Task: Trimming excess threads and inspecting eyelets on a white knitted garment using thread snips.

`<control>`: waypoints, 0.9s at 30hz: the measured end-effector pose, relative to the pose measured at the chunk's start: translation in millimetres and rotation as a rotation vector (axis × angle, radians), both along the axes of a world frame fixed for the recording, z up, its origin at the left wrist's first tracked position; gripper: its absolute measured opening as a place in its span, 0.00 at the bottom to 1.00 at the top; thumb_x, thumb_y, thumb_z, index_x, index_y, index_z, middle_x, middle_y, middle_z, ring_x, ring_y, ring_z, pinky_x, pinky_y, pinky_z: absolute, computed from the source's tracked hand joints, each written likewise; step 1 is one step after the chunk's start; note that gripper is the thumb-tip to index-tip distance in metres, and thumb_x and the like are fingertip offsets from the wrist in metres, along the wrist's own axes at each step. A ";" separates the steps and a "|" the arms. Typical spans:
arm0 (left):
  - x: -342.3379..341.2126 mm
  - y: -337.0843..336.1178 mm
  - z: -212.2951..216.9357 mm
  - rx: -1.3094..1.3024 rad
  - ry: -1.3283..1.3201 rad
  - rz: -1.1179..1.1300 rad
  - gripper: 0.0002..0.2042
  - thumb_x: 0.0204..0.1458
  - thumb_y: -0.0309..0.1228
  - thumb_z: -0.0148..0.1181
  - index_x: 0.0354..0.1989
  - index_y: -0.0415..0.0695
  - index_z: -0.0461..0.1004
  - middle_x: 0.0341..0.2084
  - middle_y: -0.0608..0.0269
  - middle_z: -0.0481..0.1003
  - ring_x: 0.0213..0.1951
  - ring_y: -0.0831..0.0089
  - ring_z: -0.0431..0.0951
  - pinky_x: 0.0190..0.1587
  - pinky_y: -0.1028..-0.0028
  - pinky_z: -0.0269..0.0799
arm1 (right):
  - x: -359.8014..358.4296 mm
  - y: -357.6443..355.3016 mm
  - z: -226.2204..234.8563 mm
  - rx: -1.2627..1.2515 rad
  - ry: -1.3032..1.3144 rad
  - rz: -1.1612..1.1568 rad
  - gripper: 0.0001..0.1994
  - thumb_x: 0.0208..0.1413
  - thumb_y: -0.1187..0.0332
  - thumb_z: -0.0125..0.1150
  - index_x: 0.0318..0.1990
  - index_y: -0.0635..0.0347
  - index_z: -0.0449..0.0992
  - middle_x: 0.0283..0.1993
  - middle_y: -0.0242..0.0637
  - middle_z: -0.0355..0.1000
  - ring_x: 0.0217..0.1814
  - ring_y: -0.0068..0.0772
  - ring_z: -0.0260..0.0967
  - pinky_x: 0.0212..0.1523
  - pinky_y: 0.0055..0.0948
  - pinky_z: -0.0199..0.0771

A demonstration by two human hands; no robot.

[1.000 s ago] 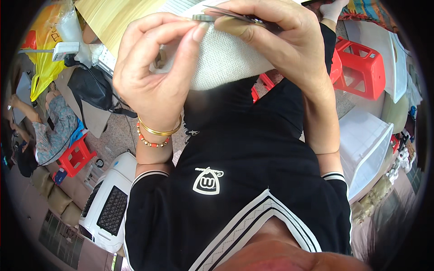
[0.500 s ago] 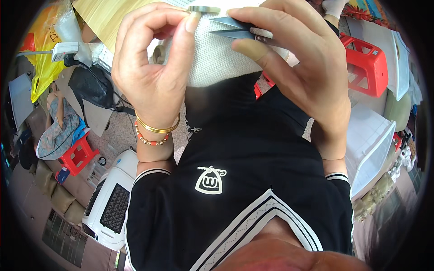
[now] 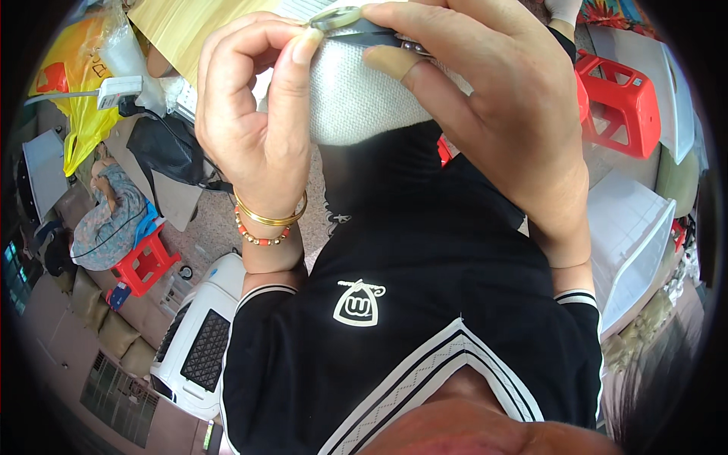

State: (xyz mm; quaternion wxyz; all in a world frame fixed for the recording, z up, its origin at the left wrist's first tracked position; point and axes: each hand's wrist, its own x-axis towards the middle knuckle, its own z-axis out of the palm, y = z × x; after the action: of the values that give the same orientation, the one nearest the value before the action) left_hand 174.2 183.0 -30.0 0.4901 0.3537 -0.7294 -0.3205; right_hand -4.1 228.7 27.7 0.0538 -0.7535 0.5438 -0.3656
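My left hand (image 3: 262, 106) is closed, its thumb and fingertips pinching the edge of a small round, glossy, greenish-grey piece (image 3: 336, 17), like a large button or ring. In my right hand (image 3: 500, 98) is a pair of dark-bladed thread snips (image 3: 364, 38), held between thumb and index finger. Its blades lie together just under the round piece, tips close to my left thumb. My right index fingertip meets the piece's right edge. A tan cover wraps the right thumb. Off-white woven cloth (image 3: 368, 102) spreads below both hands, over my lap.
A wooden tabletop (image 3: 178, 34) is at the upper left, near a yellow bag (image 3: 83, 129) and a black bag (image 3: 163, 148). Red stools (image 3: 622, 106) and white bins (image 3: 626, 246) stand at right. A white appliance (image 3: 201, 341) sits lower left; another person (image 3: 114, 216) sits beyond.
The snips' blades have come together and moved left, under the round piece. That piece has tilted to show more of its face, and my right index finger has reached its edge.
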 end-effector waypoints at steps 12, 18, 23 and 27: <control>-5.5 1.0 0.5 -0.109 0.014 0.088 0.04 0.51 0.21 0.62 0.34 0.36 0.73 0.35 0.58 0.73 0.36 0.73 0.74 0.39 0.77 0.71 | 2.9 0.1 -1.6 -0.040 0.022 -0.059 0.09 0.41 0.77 0.63 0.33 0.62 0.75 0.26 0.34 0.63 0.27 0.36 0.66 0.25 0.30 0.68; 1.5 5.8 0.7 -0.031 0.104 0.076 0.04 0.52 0.22 0.61 0.35 0.36 0.74 0.38 0.57 0.73 0.40 0.72 0.74 0.45 0.75 0.70 | -5.2 -1.1 -8.7 -0.099 -0.044 0.005 0.11 0.42 0.78 0.64 0.36 0.64 0.76 0.28 0.36 0.67 0.27 0.36 0.68 0.26 0.28 0.68; 45.9 0.9 -0.5 0.417 0.056 -0.058 0.18 0.57 0.30 0.57 0.54 0.35 0.67 0.47 0.59 0.71 0.47 0.72 0.72 0.54 0.74 0.65 | -7.4 3.7 6.9 0.308 -0.278 -0.127 0.19 0.42 0.73 0.71 0.44 0.66 0.75 0.28 0.40 0.67 0.29 0.31 0.67 0.29 0.24 0.66; 75.2 1.8 3.3 0.796 -0.079 -0.234 0.17 0.58 0.31 0.52 0.53 0.34 0.69 0.41 0.64 0.74 0.46 0.78 0.70 0.51 0.79 0.63 | -12.6 4.0 -6.0 0.348 -0.433 -0.036 0.22 0.43 0.71 0.72 0.46 0.69 0.74 0.33 0.37 0.71 0.33 0.24 0.67 0.32 0.22 0.66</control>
State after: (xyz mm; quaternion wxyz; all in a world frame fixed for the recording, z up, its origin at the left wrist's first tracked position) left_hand 249.4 184.8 -26.6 0.2470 0.4424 -0.6022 -0.6169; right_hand -16.7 232.7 21.6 0.2911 -0.6275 0.5874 -0.4202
